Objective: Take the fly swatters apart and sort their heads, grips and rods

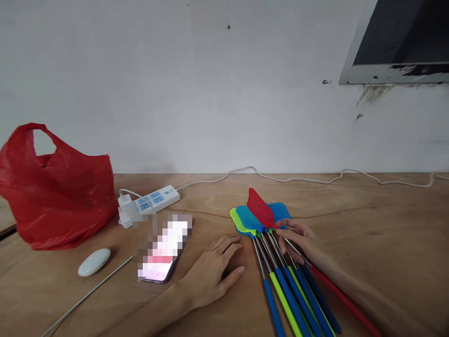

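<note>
My right hand (296, 238) pinches the metal shaft of a red fly swatter (260, 208) just below its head. The red swatter lies slantwise above a pile of other swatters, its red handle (342, 297) running toward the lower right. Beneath it are a green swatter head (236, 220) and blue swatter heads (282, 211), partly overlapping. Their blue and green handles (286, 292) fan out toward me. Resting palm down on the table, my left hand (217, 267) has its fingers spread, left of the pile, and holds nothing.
On the wooden table (396, 234), a lit phone (166, 252), partly pixelated, lies left of my left hand. Behind it is a white power strip (163, 199) with a cord (291, 179) along the wall. A white oval case (94, 262) and a red plastic bag (63, 196) are farther left.
</note>
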{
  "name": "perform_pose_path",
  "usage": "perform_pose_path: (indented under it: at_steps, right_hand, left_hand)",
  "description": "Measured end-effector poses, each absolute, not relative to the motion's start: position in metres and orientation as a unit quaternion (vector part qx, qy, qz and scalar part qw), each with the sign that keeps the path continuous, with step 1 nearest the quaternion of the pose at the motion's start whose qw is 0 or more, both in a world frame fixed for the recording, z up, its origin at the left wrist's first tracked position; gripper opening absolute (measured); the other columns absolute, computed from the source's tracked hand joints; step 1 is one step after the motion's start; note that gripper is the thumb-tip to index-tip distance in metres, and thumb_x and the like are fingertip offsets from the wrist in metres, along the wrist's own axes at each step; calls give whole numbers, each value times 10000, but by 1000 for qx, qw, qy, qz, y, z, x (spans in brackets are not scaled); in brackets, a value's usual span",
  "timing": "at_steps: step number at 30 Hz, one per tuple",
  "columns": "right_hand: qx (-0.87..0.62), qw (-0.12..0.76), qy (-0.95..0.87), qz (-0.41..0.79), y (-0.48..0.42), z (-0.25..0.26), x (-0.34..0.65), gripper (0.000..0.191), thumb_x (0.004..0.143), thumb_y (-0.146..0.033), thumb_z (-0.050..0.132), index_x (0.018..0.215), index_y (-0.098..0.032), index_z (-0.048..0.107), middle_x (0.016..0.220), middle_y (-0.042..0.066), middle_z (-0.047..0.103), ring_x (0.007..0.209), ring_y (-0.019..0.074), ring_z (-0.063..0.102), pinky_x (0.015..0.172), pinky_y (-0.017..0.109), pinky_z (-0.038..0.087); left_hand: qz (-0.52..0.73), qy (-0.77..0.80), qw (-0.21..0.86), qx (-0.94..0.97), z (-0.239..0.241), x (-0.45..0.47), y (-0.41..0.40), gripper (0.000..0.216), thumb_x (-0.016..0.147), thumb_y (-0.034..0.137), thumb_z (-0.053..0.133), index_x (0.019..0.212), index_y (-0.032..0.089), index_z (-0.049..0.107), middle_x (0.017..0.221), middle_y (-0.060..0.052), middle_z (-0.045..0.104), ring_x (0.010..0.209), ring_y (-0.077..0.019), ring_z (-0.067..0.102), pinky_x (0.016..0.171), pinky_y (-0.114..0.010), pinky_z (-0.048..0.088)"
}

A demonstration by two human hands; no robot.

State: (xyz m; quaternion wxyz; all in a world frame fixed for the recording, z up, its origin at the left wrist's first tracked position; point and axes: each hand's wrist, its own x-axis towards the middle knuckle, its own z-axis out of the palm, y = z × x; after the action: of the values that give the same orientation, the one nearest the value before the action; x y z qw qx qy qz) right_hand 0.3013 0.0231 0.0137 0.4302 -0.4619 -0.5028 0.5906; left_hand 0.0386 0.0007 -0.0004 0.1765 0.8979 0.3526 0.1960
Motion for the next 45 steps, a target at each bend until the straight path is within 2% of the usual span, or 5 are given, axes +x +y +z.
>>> perform_pose_path:
  at_steps: [7,15,24,30,45]
  right_hand:
    - [-444,360,-506,646,17,13,297,452,684,-594,720,778,-188,544,327,-87,497,200,49,284,260,166,159]
    - [-414,287,-543,672,3,19,292,482,774,-642,658,778,-167,578,375,-78,524,227,36,300,270,156,170]
    - [-396,246,-568,678,-8,26,289,506,859,-646,572,775,-151,638,369,-91,441,256,37,260,302,183,154]
    - [-387,228,-583,677,-10,25,286,546,850,-717,520,688,-196,523,362,-109,375,280,38,212,310,185,139]
    - [-402,294,-576,648,-25,42,262,571,826,-776,500,687,-224,454,372,-109,374,296,45,205,317,193,147]
  left_hand:
    - [336,444,218,801,4,37,2,223,983,318,494,1179,228,549,1154,-93,629,1052,-266,597,918,-431,489]
    - [440,399,476,649,9,39,4,381,973,427,551,1280,228,446,859,12,565,717,-151,546,700,-295,466]
    - [433,406,505,626,8,40,5,325,897,498,650,869,183,576,770,4,590,681,-144,563,595,-243,450]
    - [429,367,574,593,15,45,2,362,899,532,642,882,180,558,542,39,606,441,-116,550,472,-219,462]
    - [538,405,562,481,44,52,7,449,737,573,772,799,158,613,460,24,600,407,-122,543,410,-199,465]
